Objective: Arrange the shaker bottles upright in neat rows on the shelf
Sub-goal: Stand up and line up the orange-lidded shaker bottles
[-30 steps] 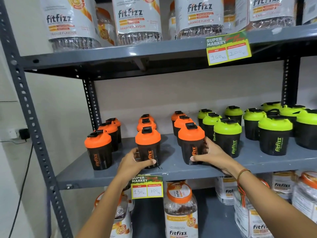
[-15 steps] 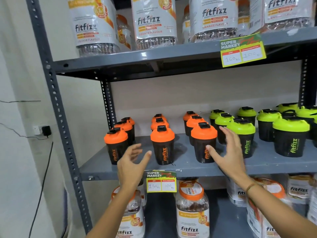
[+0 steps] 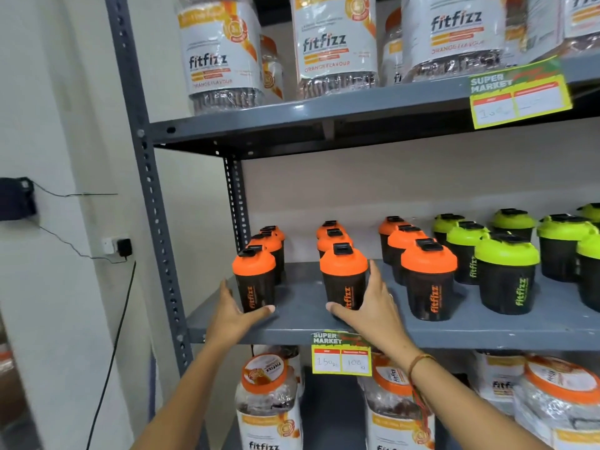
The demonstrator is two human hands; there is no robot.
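- The grey metal shelving (image 3: pixel 341 329) is filling the view, and its middle shelf, the landmark here, is carrying every shaker bottle upright.
- Big fitfizz jars (image 3: pixel 334 43) are sitting on the board above the middle shelf, and more jars (image 3: pixel 266 404) are standing below it.
- Green-lidded shakers (image 3: pixel 505 274) are taking up the right part of the middle shelf, running from front to back in rows.
- Orange-lidded shakers are lining up in three rows on the left part of the middle shelf; the right-hand row's front bottle (image 3: pixel 428 280) is standing untouched just beside the green ones.
- The right hand (image 3: pixel 370 306) is wrapping around the centre row's front orange shaker (image 3: pixel 344 277), thumb across the front of its base and fingers curling behind its right side, near the shelf's front edge.
- The left hand (image 3: pixel 233 310) is cupping the left row's front orange shaker (image 3: pixel 255 280) from its left side, thumb touching the base at the front; whether the fingers are fully closing behind it I can't quite make out.
- A yellow price tag (image 3: pixel 341 355) is hanging from the middle shelf's front lip, just under the right hand.
- A thin orange thread band (image 3: pixel 418 360) is circling the right wrist, below the shelf's edge.
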